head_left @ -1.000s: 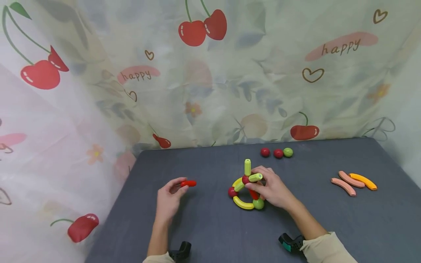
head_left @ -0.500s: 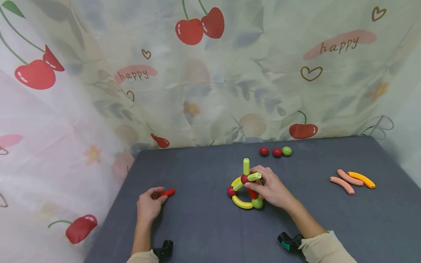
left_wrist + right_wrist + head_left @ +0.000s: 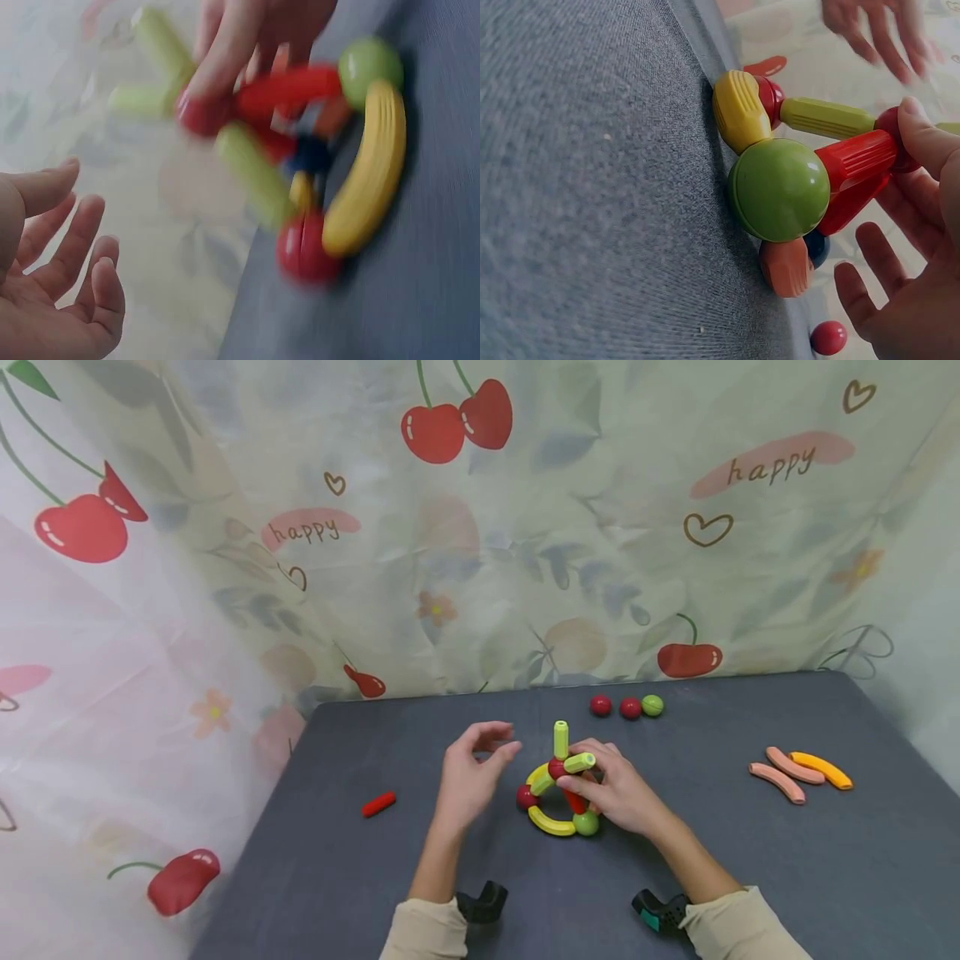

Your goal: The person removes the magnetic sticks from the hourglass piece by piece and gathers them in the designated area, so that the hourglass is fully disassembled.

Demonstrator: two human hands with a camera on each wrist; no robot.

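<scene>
A stick-and-ball toy structure (image 3: pixel 551 827) stands on the dark table, with yellow curved sticks at its base and red and yellow-green sticks rising to a red ball (image 3: pixel 557 768). My right hand (image 3: pixel 618 785) pinches it at this top ball, the thumb showing on the ball in the right wrist view. Its lower green ball (image 3: pixel 780 191) and an orange stick (image 3: pixel 786 268) are near the tabletop there. My left hand (image 3: pixel 471 777) is raised left of the structure, apart from it, fingers loosely bent around nothing. A short red stick (image 3: pixel 378 804) lies farther left on the table.
Two red balls and a green ball (image 3: pixel 652 706) sit near the table's back edge. On the right lie two pink curved sticks (image 3: pixel 777 783) and an orange curved one (image 3: pixel 822 770). A printed curtain (image 3: pixel 480 568) hangs behind the table (image 3: pixel 465 935).
My left hand carried the red stick leftward, let go of it on the table and came back right towards the structure. The right hand keeps its hold in about the same place.
</scene>
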